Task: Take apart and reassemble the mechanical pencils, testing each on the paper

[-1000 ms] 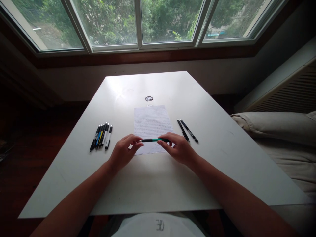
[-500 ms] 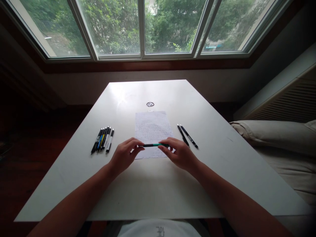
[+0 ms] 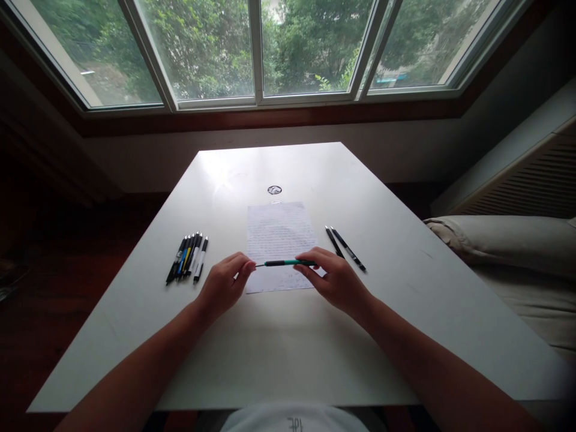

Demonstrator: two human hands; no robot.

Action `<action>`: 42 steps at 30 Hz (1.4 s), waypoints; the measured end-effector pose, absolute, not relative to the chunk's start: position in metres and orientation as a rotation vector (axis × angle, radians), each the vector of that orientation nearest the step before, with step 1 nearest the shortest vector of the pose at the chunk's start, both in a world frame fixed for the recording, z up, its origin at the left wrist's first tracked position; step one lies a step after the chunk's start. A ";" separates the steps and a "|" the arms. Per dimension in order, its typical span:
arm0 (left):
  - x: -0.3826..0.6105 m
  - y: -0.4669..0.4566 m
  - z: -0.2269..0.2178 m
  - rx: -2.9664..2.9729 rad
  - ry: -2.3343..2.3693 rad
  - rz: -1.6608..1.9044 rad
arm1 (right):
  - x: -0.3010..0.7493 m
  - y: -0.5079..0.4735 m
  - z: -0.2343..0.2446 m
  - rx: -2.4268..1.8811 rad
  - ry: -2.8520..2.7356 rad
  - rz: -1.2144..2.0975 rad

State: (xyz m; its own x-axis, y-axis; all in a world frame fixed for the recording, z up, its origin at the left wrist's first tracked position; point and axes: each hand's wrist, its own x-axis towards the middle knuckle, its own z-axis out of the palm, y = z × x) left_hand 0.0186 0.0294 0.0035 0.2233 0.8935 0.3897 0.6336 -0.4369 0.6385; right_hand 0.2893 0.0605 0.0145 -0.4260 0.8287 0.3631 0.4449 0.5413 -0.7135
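A green and black pen (image 3: 283,263) is held level above a sheet of handwritten paper (image 3: 281,231). My right hand (image 3: 335,277) pinches the green barrel at its right end between thumb and fingers. At the other end my left hand (image 3: 227,279) has its thumb and fingertips closed on the pen's tip. A thin dark length, like a refill, shows between the left fingertips and the black grip. Whatever small part sits inside the left pinch is hidden by the fingers.
Several pens (image 3: 186,258) lie side by side on the white table (image 3: 288,348), left of the paper. Two black pens (image 3: 347,247) lie to its right. A round black-and-white mark (image 3: 274,189) is beyond the paper. A beige couch (image 3: 517,258) stands at the right.
My hands have drawn apart, the left going left and the right going right with the barrel. A thin length now shows between the left fingertips and the grip.
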 end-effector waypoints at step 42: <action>0.020 0.025 0.013 2.557 1.073 0.366 | 0.284 0.063 0.010 -1.376 -1.677 0.803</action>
